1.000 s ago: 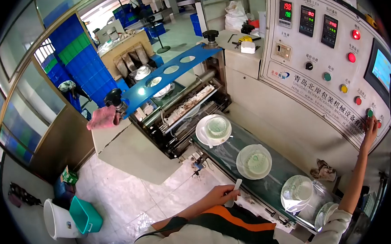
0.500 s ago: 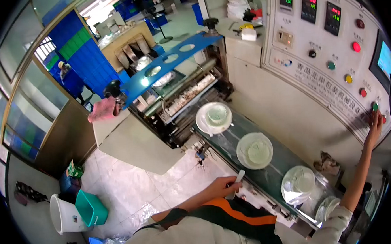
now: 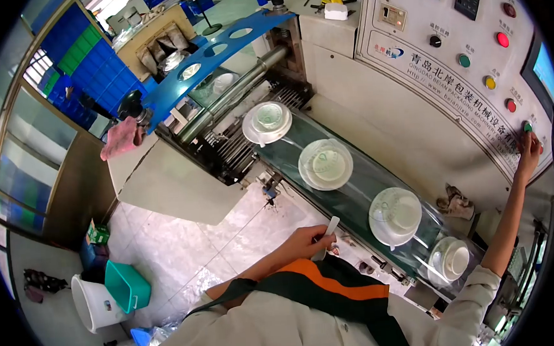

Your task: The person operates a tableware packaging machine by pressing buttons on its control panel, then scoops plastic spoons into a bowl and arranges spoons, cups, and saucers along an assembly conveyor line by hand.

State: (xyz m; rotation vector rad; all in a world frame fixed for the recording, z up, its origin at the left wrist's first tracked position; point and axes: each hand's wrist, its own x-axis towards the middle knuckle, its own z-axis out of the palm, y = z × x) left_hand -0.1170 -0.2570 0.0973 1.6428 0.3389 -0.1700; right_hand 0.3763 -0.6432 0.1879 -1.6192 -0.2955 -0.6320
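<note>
My left hand [image 3: 312,241] is closed around a white spoon [image 3: 332,226], its handle sticking up past my fingers beside the belt's near edge. At the far right my right hand [image 3: 529,153] reaches up to the control panel, fingers stretched, with a fingertip at a green button [image 3: 528,126]. Between my arms, tableware sets lie in a row under clear film on a dark green conveyor belt [image 3: 367,168]. The visible pieces include a small bowl on a plate [image 3: 268,123], a second bowl and plate [image 3: 325,164], a third set [image 3: 395,215] and a tilted set [image 3: 447,261].
A blue plate with round holes [image 3: 215,49] spans the machine above a metal roller [image 3: 235,94]. The control panel [image 3: 434,64] rises at right. A pink cloth [image 3: 122,138] lies on the left housing. A teal bin [image 3: 127,287] and white bucket [image 3: 96,301] stand on the floor.
The sets have moved along the belt toward the roller end. The pale bar seen there before is out of sight, and dark slats show. My view has shifted; both hands keep their places.
</note>
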